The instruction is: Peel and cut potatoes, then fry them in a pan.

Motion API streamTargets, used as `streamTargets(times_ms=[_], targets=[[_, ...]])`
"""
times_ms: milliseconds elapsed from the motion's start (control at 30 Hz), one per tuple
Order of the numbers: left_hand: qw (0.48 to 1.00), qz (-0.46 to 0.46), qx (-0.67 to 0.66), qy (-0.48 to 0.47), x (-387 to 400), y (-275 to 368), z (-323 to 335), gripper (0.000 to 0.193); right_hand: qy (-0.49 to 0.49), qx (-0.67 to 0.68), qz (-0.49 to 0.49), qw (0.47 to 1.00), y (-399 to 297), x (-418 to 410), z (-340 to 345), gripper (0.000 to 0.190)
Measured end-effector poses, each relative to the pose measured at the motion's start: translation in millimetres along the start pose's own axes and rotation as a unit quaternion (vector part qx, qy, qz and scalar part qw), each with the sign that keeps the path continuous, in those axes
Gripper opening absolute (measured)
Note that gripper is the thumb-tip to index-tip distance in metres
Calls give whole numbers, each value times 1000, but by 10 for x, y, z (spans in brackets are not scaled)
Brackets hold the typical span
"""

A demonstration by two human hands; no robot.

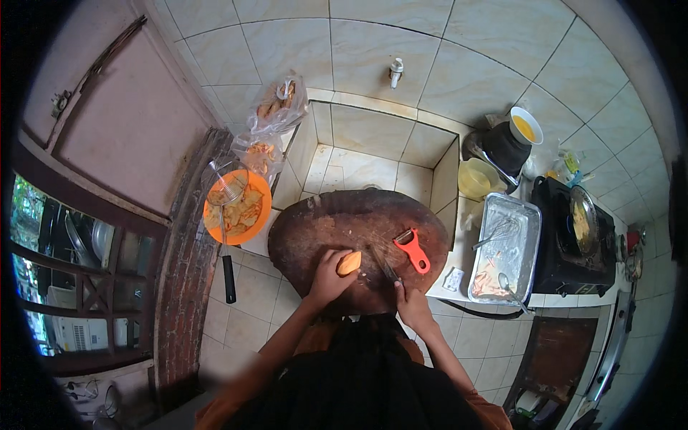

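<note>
My left hand (329,278) grips a piece of peeled orange root vegetable (349,263) over the round wooden chopping board (317,226). In my right hand (413,306) is the handle of a knife (385,263), its dark blade slanting up and left across the board, a little apart from the vegetable. A red peeler (414,251) lies on the board to the right of the blade. The board rests over the near part of a tiled basin.
An orange bowl of slices (239,223) with a wire skimmer (228,242) across it stands left, below plastic bags of food (279,105). At right are a metal tray (508,242) with a whisk, a yellow container (475,178), and a black stove (556,242) holding a pan (583,220).
</note>
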State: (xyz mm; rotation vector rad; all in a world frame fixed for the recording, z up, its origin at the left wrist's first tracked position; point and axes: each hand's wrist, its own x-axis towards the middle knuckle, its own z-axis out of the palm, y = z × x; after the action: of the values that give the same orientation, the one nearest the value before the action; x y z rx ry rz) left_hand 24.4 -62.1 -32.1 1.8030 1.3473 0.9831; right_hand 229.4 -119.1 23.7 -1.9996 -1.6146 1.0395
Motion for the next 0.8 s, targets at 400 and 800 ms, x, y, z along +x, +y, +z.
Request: streamTargets(times_ms=[400, 800], targets=[[982, -16, -168, 85, -143, 41, 265, 49, 0, -6, -41, 999, -153, -193, -148, 29], [988, 56, -77, 118, -213, -28, 375, 50, 12, -78, -90, 993, -212, -218, -159, 32]])
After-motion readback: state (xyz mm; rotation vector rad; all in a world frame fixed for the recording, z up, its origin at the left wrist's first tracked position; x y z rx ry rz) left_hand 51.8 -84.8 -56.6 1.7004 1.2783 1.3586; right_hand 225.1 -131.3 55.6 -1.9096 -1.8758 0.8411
